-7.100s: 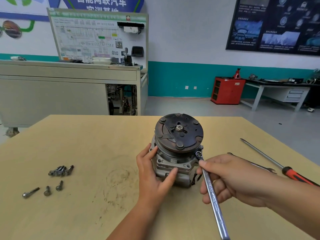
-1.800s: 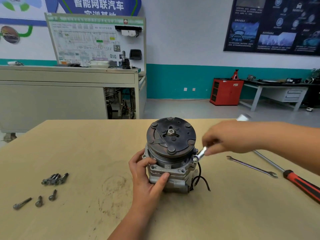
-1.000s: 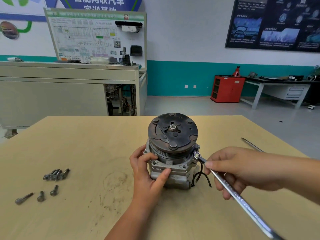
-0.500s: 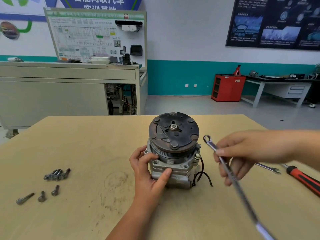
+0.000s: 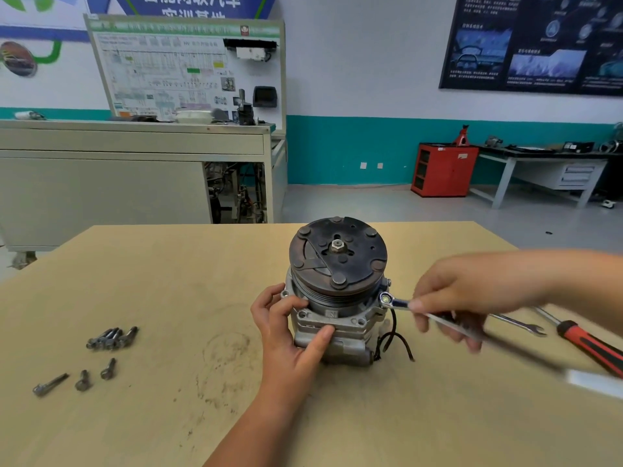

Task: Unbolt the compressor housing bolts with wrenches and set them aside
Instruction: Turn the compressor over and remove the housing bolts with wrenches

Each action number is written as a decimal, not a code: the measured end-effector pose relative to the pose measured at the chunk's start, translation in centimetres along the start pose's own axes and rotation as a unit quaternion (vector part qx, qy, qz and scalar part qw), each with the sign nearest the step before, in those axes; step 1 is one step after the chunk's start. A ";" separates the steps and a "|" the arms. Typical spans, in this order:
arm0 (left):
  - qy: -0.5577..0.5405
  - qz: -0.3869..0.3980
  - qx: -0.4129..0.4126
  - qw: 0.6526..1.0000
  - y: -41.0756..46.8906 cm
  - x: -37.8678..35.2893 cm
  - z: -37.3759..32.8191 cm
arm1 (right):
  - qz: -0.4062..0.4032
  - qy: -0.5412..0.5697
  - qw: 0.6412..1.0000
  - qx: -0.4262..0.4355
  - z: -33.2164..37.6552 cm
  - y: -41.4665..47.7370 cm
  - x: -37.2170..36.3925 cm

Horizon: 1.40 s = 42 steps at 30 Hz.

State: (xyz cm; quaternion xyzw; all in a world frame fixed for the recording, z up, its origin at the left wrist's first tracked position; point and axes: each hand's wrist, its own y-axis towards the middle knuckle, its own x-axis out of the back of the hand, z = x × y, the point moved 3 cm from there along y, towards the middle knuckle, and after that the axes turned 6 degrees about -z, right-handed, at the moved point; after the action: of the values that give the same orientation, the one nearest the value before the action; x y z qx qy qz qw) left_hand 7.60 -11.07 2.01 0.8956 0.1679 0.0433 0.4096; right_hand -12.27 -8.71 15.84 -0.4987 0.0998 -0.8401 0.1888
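Tan workshop table (image 5: 371,419). Left hand (image 5: 290,335) grips compressor (image 5: 337,264) at table centre, fingers (image 5: 298,303) curled round housing. Right hand (image 5: 462,298) pinches wrench (image 5: 397,303), ring end seated on bolt (image 5: 386,299) at housing's right flange. Loose bolts (image 5: 111,338) lie well left; spare wrench (image 5: 519,325), screwdriver (image 5: 590,345) right. Red cabinet (image 5: 443,170) far behind.

Automotive training workshop: wiring trainer board (image 5: 183,67) far left, red tool cabinet (image 5: 443,170), steel workbench (image 5: 542,163) far right.
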 end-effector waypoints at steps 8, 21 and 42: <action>-0.001 -0.003 -0.001 1.000 0.0 0.0 0.2 | -0.090 -0.222 0.968 0.074 0.5 0.1 3.9; 0.003 -0.009 0.010 1.000 0.0 0.0 -0.3 | 0.013 0.338 0.941 0.010 -0.3 -0.8 -4.5; -0.009 -0.007 0.005 1.000 0.0 0.0 0.1 | -0.044 0.319 0.947 0.000 -1.8 -1.2 -3.6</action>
State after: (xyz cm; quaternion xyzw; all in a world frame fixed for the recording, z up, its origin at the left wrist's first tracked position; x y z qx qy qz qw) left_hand 7.60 -11.18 1.94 0.8969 0.1709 0.0312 0.4067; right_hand -12.53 -6.20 12.55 -0.2090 0.1327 -0.9626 0.1099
